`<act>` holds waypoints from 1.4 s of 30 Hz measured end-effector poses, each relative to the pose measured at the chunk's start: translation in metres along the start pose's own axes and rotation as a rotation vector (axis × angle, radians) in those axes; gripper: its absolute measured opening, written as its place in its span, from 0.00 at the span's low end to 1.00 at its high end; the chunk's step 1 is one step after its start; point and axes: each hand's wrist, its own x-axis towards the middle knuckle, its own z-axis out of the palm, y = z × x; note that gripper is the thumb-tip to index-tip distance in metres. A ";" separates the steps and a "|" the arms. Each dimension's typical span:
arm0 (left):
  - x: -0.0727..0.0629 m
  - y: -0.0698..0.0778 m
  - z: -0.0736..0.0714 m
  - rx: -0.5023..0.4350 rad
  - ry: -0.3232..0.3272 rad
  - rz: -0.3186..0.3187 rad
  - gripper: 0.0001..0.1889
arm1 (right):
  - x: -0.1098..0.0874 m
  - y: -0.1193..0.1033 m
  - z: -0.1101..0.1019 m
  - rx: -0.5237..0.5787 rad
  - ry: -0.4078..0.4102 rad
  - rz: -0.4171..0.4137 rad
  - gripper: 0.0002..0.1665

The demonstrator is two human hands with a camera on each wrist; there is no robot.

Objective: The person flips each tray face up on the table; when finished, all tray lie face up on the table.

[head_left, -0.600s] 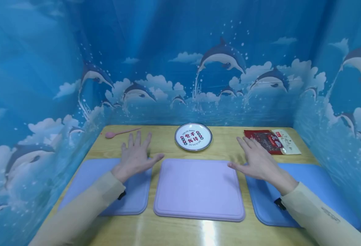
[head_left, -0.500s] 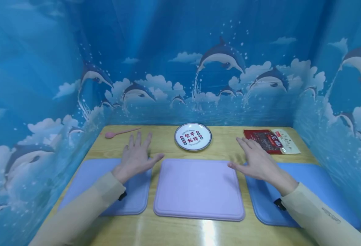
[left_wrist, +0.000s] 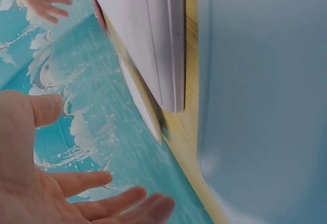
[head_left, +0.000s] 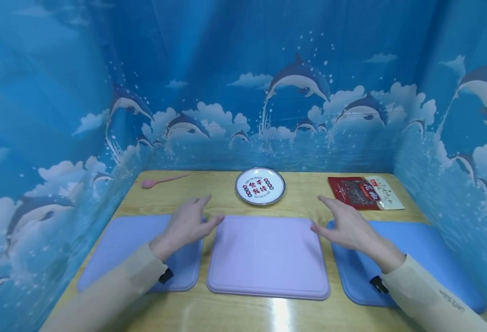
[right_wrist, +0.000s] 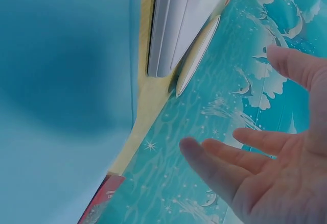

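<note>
My left hand (head_left: pixel 187 227) hovers over the inner back corner of the left blue mat (head_left: pixel 127 244), holding nothing, its fingers and thumb spread apart. Over the right blue mat (head_left: pixel 409 263) my right hand (head_left: pixel 349 227) is raised too, fingers extended and thumb apart, nothing in it. A pink spoon (head_left: pixel 148 183) lies at the back left, beyond the left hand. Behind the lilac mat (head_left: pixel 268 258) sits a round white plate (head_left: pixel 260 186) with red characters and a dark rim. A red and white food packet (head_left: pixel 365 193) lies at the back right, nearest the right hand.
All three mats lie side by side on a wooden table (head_left: pixel 210 311). Blue dolphin-print curtains (head_left: pixel 226 83) enclose the table at the back and on both sides.
My left hand has turned and its fingers have drawn in from their wide spread. The right hand has tilted slightly, its thumb shifting a little. The spoon, plate and packet stay put.
</note>
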 end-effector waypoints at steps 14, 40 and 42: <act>-0.012 -0.011 0.011 -0.212 -0.083 -0.078 0.31 | -0.013 0.005 0.010 0.128 -0.108 0.068 0.47; -0.022 0.001 0.016 -0.425 -0.312 -0.101 0.29 | -0.022 0.000 0.023 0.221 -0.205 0.167 0.50; -0.022 0.000 0.016 -0.433 -0.316 -0.103 0.28 | -0.021 -0.001 0.025 0.223 -0.207 0.167 0.51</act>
